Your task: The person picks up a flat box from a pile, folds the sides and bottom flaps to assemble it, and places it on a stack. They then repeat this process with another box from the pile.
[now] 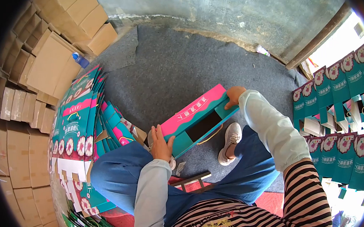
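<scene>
A long pink and teal box (pixel 190 109) is held across the space in front of my knees, with a dark opening on its teal side. My left hand (pixel 162 145) grips the box's left end, fingers on the pink face and thumb at the teal edge. Around the right end, my right hand (pixel 234 97) has its fingers closed, the thumb on the teal flap. A cord handle (pixel 211 136) hangs along the box's lower edge.
Flat teal and pink cartons (pixel 74 116) are piled at the left, beside brown cardboard boxes (pixel 20 154). Finished-looking teal boxes (pixel 340 81) stand stacked at the right. A blue bottle (pixel 80 60) stands at the upper left. Grey cloth (pixel 178 59) covers the floor.
</scene>
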Demonstrator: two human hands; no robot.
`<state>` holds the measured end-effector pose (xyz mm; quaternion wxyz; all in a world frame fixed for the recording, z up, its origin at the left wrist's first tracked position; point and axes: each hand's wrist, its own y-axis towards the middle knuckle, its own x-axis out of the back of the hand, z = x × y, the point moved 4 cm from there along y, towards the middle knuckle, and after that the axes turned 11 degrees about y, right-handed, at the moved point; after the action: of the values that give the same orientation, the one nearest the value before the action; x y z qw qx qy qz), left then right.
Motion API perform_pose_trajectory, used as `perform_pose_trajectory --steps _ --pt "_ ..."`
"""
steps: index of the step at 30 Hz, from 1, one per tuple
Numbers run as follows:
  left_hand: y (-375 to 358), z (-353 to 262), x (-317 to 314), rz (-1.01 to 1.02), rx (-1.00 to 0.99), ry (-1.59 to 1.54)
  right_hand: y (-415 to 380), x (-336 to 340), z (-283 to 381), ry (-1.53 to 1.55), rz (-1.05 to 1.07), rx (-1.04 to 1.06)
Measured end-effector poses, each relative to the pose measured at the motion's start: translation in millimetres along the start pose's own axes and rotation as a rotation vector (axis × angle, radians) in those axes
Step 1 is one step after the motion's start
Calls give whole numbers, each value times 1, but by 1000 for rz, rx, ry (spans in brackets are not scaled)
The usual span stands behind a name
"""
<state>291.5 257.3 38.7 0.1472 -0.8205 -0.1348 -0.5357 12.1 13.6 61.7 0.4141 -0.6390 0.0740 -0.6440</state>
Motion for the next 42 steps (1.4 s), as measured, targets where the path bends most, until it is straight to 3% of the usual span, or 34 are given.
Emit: perform_pose_trajectory --steps 3,6,9,13,16,24,27,30,33,36,39,42 --pt "-2 7 -1 -67 -15 -28 -17 22 4 143 100 -174" --pt "-4 10 0 -72 -18 -59 -17 29 -7 183 217 -215" --pt "-6 9 -2 -16 41 -105 -33 36 2 122 49 -181" --pt "-3 23 -20 135 104 -364 -17 15 0 208 49 -42" --pt "2 34 -34 215 146 -213 -12 10 3 254 72 13" --pt "6 10 -13 159 55 -267 3 -2 -27 176 26 41" --pt "17 -30 2 52 -81 -268 -13 16 -50 161 -243 50" --pt "43 -76 1 -197 -213 -212 -27 22 -91 232 -452 -89" --pt "64 -132 -14 -171 -170 -226 -43 5 -141 448 -809 -99" --pt "84 -178 -66 -299 -364 -259 -56 -35 -198 603 -955 -338" --pt "92 -225 -109 51 -359 -406 -74 -101 -256 691 -1101 -430" --pt "94 -268 -148 410 -418 -356 -102 -175 -296 752 -1160 -565"
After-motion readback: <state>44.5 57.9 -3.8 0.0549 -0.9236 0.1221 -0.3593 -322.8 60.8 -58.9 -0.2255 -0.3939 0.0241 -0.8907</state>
